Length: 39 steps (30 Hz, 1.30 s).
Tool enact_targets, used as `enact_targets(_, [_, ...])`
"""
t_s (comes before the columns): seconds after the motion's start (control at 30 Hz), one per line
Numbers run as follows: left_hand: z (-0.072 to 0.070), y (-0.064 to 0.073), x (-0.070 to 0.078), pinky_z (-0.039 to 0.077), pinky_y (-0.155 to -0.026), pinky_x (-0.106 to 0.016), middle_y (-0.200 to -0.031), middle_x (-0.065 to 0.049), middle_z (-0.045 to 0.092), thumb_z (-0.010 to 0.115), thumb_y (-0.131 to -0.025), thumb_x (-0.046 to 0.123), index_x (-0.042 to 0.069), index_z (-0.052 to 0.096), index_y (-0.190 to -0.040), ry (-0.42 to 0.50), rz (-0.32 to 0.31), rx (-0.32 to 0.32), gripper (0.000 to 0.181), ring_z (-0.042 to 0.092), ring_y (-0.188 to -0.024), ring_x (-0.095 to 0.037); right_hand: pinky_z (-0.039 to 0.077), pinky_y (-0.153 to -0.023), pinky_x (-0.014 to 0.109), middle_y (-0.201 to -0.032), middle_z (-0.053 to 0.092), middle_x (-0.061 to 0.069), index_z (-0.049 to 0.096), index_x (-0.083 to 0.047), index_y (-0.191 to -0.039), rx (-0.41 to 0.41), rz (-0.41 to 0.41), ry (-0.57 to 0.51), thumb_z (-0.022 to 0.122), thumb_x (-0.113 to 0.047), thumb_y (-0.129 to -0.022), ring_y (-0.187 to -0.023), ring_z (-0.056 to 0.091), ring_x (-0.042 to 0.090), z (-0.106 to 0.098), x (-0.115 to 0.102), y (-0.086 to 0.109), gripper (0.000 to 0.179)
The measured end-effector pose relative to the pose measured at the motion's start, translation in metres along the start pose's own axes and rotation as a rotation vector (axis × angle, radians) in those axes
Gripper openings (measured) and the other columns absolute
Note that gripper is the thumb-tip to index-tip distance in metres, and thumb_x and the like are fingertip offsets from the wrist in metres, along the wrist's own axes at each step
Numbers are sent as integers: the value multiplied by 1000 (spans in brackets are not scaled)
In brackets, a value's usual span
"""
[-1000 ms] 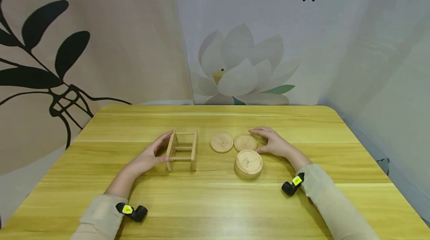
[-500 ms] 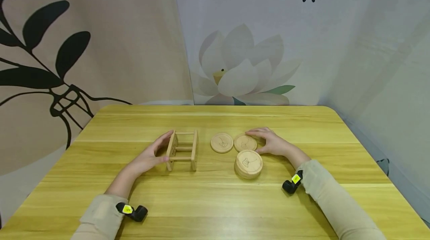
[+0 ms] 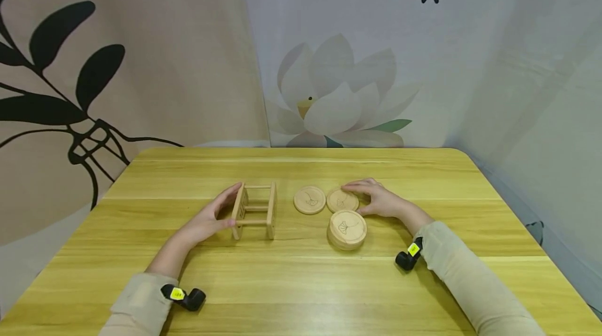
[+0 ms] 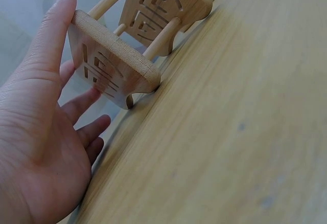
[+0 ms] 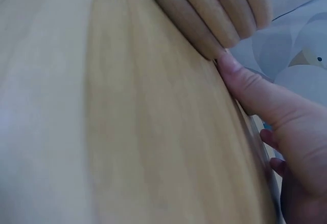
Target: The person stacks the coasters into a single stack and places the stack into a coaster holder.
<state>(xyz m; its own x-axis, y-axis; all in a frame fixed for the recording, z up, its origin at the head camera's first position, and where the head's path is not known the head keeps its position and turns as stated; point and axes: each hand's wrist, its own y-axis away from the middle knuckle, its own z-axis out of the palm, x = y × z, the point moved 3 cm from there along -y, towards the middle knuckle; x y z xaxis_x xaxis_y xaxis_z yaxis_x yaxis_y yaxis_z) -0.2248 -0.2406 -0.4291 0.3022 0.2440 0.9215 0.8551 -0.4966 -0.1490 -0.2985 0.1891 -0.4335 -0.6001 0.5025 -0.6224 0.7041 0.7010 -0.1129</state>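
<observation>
The left hand [image 3: 207, 226] grips the rack [image 3: 272, 210] by its left panel [image 3: 240, 206], thumb [image 4: 51, 40] at the near edge and a finger at the far one; the palm stands off from the wood. The right hand [image 3: 383, 203] arches at the far right of the right coaster [image 3: 340, 203], its fingers over the coaster's far edge and its thumb down between that coaster and the stack [image 3: 347, 231]; I cannot tell whether it pinches the coaster, for the right wrist view shows mainly the thumb and the stack's edges.

Over the past second the right hand has slid a little to the left, so its fingertips now overlap the coaster they were beside; the coaster lies flat, and the left hand and rack keep their places; this suggests that the work is with that single coaster while the left hand steadies the rack.

The rack stands upright on the table [image 3: 282, 294], its panels joined by rods [image 3: 254, 222]; the left coaster [image 3: 309, 200] lies flat between rack and right coaster; the stack sits just in front of the right coaster. Beyond the table hangs cloth [image 3: 188, 64], printed with leaves and a lotus [image 3: 348, 101].
</observation>
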Motion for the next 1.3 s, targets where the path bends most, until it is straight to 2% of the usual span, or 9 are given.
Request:
enact_targets(0.23, [0,1,-1,13,-102,-70,-153,-17,24,68,-91,27,25,17,-155,2,0,1,81,22,-136,-41,25,-104,57,-142,45,13,53,-8,-137,18,9,-14,79,-17,-78,-129,31,34,2,1,1,66])
enact_targets(0.53, [2,0,-1,13,-102,-70,-152,-18,26,69,-90,31,17,16,-155,-14,1,12,84,24,-135,-42,25,-105,55,-141,46,13,54,-8,-137,42,17,-35,80,-17,-79,-130,33,33,4,3,2,64])
enact_targets(0.9, [3,0,0,14,-102,-69,-152,-18,26,68,-90,31,22,18,-155,-16,1,14,83,25,-134,-42,27,-106,54,-138,48,14,54,-6,-136,114,23,-13,81,-17,-77,-129,36,34,6,8,4,66])
enact_targets(1.13, [2,0,-1,14,-102,-70,-153,-17,26,68,-89,38,18,16,-155,-12,7,12,86,25,-135,-42,26,-106,54,-138,48,15,54,-5,-136,162,47,-34,82,-17,-76,-128,36,35,5,8,5,67])
enact_targets(1.3, [0,0,-3,14,-102,-70,-152,-17,27,68,-89,40,20,17,-155,-2,9,10,86,25,-134,-41,27,-107,52,-138,48,14,54,-6,-136,182,68,-39,83,-18,-76,-129,36,34,5,9,4,67])
